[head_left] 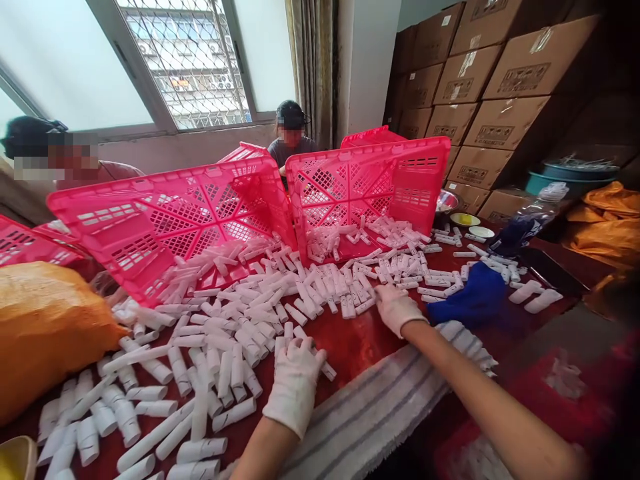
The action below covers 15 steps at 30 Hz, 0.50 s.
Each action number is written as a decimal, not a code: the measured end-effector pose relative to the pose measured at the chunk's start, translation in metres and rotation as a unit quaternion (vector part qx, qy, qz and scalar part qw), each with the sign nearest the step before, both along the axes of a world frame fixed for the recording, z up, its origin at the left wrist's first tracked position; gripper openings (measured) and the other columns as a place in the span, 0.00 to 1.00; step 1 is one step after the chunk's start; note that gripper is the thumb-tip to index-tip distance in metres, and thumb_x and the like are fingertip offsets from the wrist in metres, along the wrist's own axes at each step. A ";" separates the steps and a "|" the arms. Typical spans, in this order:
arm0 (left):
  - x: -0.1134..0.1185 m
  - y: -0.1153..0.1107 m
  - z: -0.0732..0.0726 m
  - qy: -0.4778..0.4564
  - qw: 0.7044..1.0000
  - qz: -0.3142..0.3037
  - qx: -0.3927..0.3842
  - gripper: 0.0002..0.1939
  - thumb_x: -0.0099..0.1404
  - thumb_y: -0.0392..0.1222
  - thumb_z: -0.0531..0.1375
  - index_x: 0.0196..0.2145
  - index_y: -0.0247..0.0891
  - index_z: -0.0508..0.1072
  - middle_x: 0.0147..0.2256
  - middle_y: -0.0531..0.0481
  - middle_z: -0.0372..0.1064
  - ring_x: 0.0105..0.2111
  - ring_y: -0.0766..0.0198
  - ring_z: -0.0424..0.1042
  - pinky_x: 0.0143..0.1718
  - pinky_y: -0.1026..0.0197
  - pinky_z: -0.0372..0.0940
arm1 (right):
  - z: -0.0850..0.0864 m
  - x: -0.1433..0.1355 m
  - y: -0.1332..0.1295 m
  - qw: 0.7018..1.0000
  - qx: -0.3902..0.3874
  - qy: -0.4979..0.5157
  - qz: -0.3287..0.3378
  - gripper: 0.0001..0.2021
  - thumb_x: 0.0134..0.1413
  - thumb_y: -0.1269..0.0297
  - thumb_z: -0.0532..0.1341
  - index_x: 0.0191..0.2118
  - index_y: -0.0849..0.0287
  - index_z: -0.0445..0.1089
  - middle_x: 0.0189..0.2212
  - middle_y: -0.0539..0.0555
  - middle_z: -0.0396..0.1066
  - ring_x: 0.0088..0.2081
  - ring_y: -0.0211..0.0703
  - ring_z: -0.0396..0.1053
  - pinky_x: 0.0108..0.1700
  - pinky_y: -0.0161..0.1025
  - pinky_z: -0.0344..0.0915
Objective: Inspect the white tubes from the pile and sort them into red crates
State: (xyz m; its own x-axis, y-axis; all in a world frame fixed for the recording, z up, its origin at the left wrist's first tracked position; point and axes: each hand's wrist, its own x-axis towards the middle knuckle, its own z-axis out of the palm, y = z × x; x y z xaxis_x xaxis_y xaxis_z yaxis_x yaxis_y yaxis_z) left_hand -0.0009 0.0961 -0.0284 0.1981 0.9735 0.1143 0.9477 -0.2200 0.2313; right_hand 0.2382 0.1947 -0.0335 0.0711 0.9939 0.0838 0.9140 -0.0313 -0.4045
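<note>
Left hand (294, 383): fingers curled at white tubes (225, 373) beyond striped towel (367, 417), grip unclear. Right hand (400, 311): fingers bent beside tubes past towel, grip hidden. Seems part-way: some tubes side by side, many jumbled; farthest from towel, others inside pink crates (370, 150).

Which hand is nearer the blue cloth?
Right. The right hand is just left of the blue cloth, its fingers at the white tubes; the left hand is farther left and nearer the camera, also by tubes.
</note>
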 end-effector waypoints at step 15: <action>-0.036 -0.019 0.051 -0.602 0.785 0.148 -0.007 0.18 0.60 0.54 0.57 0.44 0.43 0.63 0.37 0.52 0.69 0.36 0.64 0.72 0.40 0.60 0.67 | -0.023 -0.034 -0.057 0.931 0.082 0.353 0.050 0.14 0.58 0.54 0.52 0.41 0.58 0.66 0.36 0.56 0.74 0.35 0.44 0.72 0.38 0.42 0.68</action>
State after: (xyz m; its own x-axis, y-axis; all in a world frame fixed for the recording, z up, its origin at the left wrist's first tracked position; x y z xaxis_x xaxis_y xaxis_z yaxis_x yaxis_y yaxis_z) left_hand -0.0371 0.0773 0.0228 -0.2804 0.9593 0.0349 0.0494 -0.0219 0.9985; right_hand 0.2045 0.1380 -0.0569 0.0732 0.9765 0.2026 0.4139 0.1550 -0.8970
